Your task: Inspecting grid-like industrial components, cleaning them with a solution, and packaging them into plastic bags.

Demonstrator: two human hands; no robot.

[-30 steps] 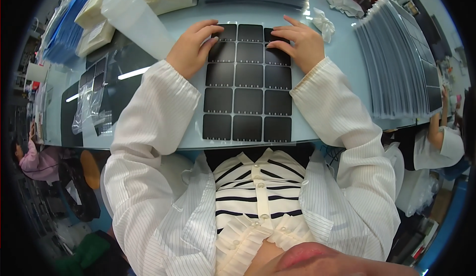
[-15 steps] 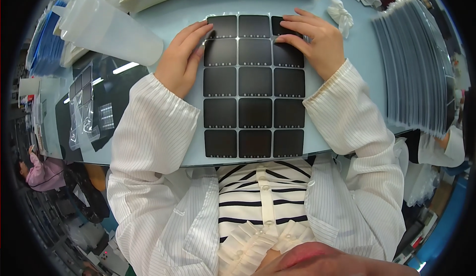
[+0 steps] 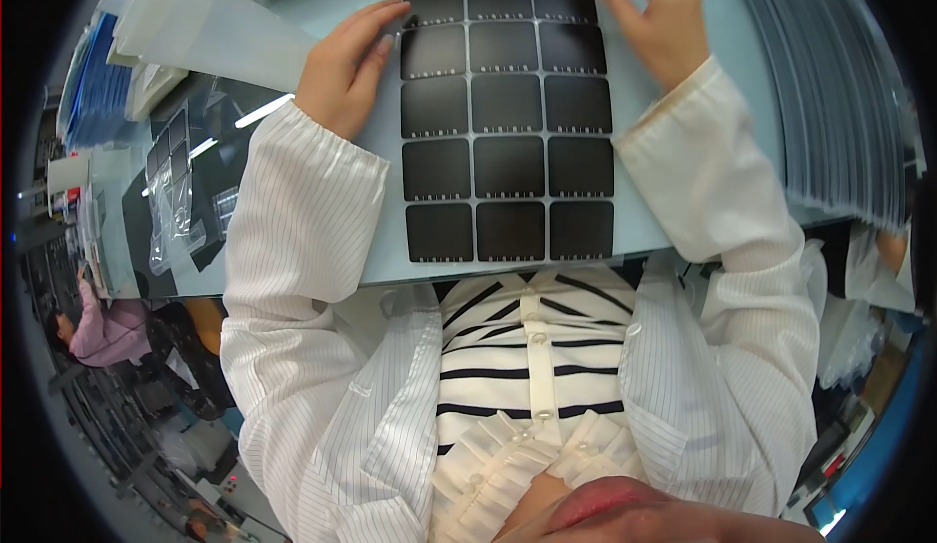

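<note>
A clear sheet [image 3: 505,104] printed with black rounded rectangles in three columns and several rows lies flat on the table in front of me. At its upper left edge is my left hand [image 3: 344,73], fingers stretched out and fingertips at the border of the top rectangles. My right hand [image 3: 664,18] hovers just beyond the upper right corner, its fingers spread and slightly blurred, holding nothing. Whether the sheet is single or a stack cannot be made out.
A translucent squeeze bottle [image 3: 210,40] lies at the far left. Below it sit a dark glossy panel [image 3: 195,197] and a small bagged sheet [image 3: 174,192]. A tall stack of sheets [image 3: 830,94] stands at the right. A person in pink [image 3: 107,326] sits beyond the left side.
My right hand has come off the sheet's upper right part and moved outward to the right. My left hand stays at the left edge. The view has tipped, so the sheet appears higher.
</note>
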